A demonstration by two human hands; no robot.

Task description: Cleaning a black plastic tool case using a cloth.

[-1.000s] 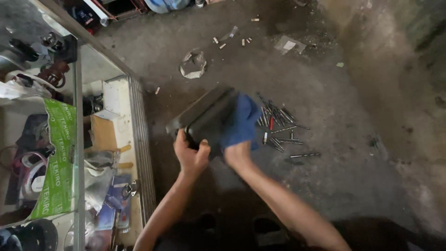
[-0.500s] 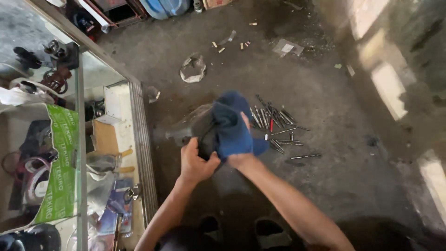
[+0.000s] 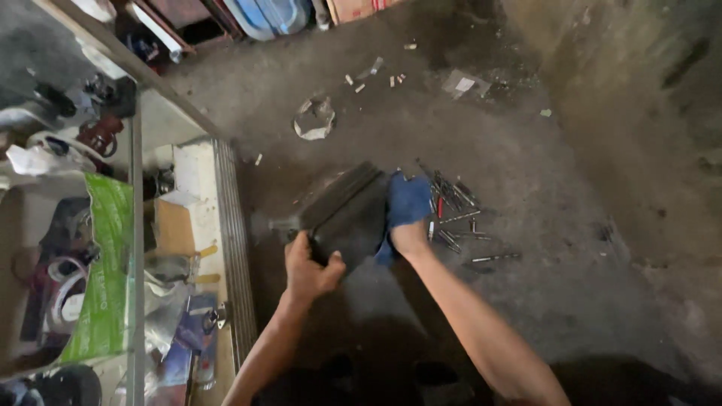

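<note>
You are standing in a workshop or small repair shop. You can tell by the grimy concrete floor (image 3: pixel 571 248), the drill bits (image 3: pixel 451 214) scattered loose on it, and the glass display counter (image 3: pixel 135 248) at your left, crammed with tools, boxes and packaged parts. Scraps of litter (image 3: pixel 314 119) lie about the floor.
</note>
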